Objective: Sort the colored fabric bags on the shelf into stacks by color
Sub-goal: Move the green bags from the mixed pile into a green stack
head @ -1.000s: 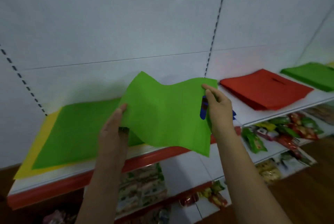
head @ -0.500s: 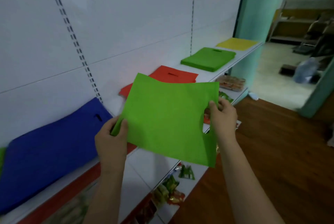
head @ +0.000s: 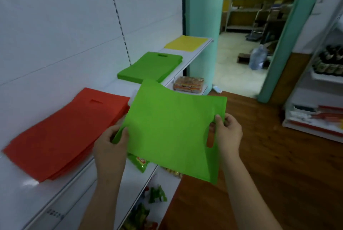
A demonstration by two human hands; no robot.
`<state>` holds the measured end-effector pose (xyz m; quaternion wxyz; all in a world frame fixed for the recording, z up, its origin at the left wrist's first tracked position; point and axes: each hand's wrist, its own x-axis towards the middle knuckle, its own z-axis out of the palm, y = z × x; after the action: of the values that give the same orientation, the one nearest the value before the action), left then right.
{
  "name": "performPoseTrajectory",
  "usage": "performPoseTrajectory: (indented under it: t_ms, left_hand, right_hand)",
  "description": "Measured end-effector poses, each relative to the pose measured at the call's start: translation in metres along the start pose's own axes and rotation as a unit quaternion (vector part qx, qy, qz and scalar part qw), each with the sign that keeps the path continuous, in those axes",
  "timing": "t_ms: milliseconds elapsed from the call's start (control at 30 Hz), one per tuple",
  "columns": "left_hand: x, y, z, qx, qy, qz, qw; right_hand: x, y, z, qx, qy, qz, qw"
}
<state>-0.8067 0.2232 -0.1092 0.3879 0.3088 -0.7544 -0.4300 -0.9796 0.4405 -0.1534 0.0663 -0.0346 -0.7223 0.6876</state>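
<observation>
Green bag (head: pixel 172 133) held flat, long axis left-right, handle slot rightward, left hand (head: pixel 111 148) and right hand (head: pixel 227 133) each in pinching grip

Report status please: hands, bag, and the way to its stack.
Both hands, left and right, grip green bag. Green stack ahead, beyond red stack. Nothing in the way.

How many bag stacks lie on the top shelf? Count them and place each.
3. The red stack lies nearest, the green stack lies beyond it, and the yellow stack sits at the far end. More may lie out of view.
</observation>
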Motion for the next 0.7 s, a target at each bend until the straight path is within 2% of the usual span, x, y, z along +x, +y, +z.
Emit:
performPoseTrajectory:
  t_ms: [167,333,533,700]
  left_hand:
    - [0.061,0.018,0.077,0.046,-0.056,0.022,0.997]
    - [0.140,0.029,0.129,0.054,-0.063,0.024,0.996]
    - [0.226,0.022,0.161,0.138,-0.098,-0.056,0.984]
    - [0.264,0.004,0.182,0.176,-0.106,-0.136,0.969]
  right_hand:
    - [0.076,0.001,0.028,-0.019,0.020,-0.013,1.000]
    - [0.167,-0.012,0.094,-0.026,0.005,-0.028,0.999]
    - [0.274,-0.050,0.187,-0.066,-0.060,-0.077,0.993]
    - [0.347,-0.059,0.255,-0.119,-0.132,-0.108,0.978]
